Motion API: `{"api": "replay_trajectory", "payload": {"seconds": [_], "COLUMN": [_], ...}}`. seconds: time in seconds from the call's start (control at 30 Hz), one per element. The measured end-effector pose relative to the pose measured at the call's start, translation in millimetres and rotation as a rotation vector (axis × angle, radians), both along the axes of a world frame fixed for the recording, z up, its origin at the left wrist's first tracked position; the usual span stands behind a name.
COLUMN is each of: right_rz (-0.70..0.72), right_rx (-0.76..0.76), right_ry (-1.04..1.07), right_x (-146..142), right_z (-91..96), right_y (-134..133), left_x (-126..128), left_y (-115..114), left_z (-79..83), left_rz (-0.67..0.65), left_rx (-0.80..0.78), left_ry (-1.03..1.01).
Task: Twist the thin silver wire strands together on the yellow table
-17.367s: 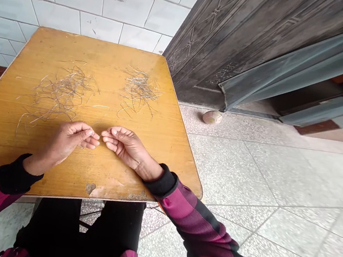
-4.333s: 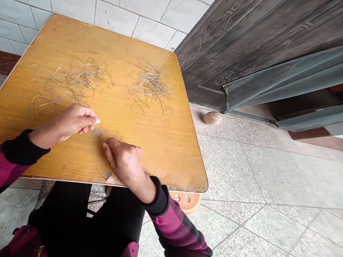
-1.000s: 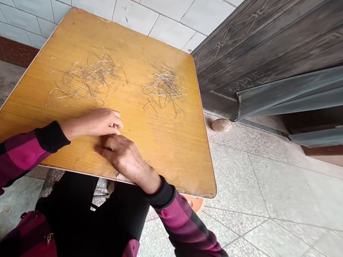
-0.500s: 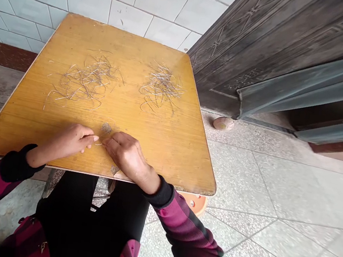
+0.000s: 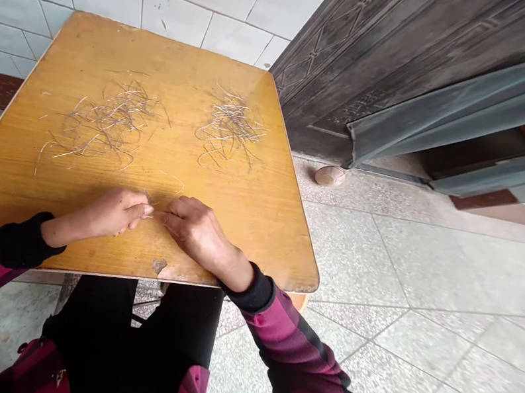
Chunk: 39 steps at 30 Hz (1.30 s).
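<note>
Over the near part of the wooden table (image 5: 246,234), my two hands face each other a short gap apart. My left hand (image 5: 122,210) is closed, thumb and forefinger pinching a thin wire (image 5: 182,184). My right hand (image 5: 194,229) is closed on the wire too, its fingertips curled down and partly hidden. From between the hands the wire bends up in a loose curve above the table. A tangled pile of thin wires (image 5: 109,120) lies beyond my left hand, and a smaller pile of wires (image 5: 235,121) lies beyond my right hand.
A white tiled wall (image 5: 172,14) stands behind the table. To the right are a dark carved door (image 5: 334,68) and a grey-green curtain (image 5: 405,126). A rounded stone (image 5: 330,175) rests on the speckled floor (image 5: 357,259). Worn patches mark the tabletop near its front edge.
The view has shifted, so the table sits further left. A curved length of wire now shows above my hands. Both hands stay pinched close together.
</note>
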State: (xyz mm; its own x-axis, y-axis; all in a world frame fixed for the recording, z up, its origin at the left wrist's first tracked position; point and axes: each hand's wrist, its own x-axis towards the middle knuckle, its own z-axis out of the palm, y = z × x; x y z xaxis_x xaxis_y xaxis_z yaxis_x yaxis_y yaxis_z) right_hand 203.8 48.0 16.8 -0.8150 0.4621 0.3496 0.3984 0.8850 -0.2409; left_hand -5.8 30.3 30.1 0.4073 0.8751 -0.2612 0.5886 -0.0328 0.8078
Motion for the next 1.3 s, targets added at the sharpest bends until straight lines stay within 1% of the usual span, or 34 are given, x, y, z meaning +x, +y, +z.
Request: {"api": "replay_trajectory", "payload": {"seconds": [0.1, 0.2, 0.53, 0.77, 0.9, 0.97, 1.13, 1.23, 1.3], "right_rz": [0.051, 0.069, 0.056, 0.008, -0.017, -0.028, -0.141, -0.119, -0.086], "right_rx": [-0.013, -0.031, -0.064, -0.133, -0.185, -0.223, -0.328, -0.404, -0.41], "right_ry": [0.012, 0.011, 0.02, 0.058, 0.087, 0.099, 0.209, 0.218, 0.221], "right_x": [5, 12, 38, 52, 58, 60, 58, 52, 47], "right_z": [-0.7, -1.2, -4.8, -4.1, -3.7, -1.6, 7.4, 6.9, 2.5], "right_y": [4, 8, 17, 20, 19, 17, 10, 5, 3], "left_x": [1, 1, 3, 2, 2, 3, 5, 7, 8], "left_y": [-2, -3, -3, -2, -2, -1, -1, -1, 0], "left_z": [0.2, 0.3, 0.6, 0.2, -1.7, -2.3, -1.4, 0.1, 1.1], "left_rz": [0.005, 0.007, -0.002, -0.017, 0.007, 0.02, 0.035, 0.054, 0.066], "left_rx": [0.058, 0.085, 0.124, 0.07, -0.014, -0.025, -0.013, -0.045, -0.078], "left_ry": [0.03, 0.049, 0.104, 0.111, 0.082, 0.076, 0.102, 0.105, 0.101]}}
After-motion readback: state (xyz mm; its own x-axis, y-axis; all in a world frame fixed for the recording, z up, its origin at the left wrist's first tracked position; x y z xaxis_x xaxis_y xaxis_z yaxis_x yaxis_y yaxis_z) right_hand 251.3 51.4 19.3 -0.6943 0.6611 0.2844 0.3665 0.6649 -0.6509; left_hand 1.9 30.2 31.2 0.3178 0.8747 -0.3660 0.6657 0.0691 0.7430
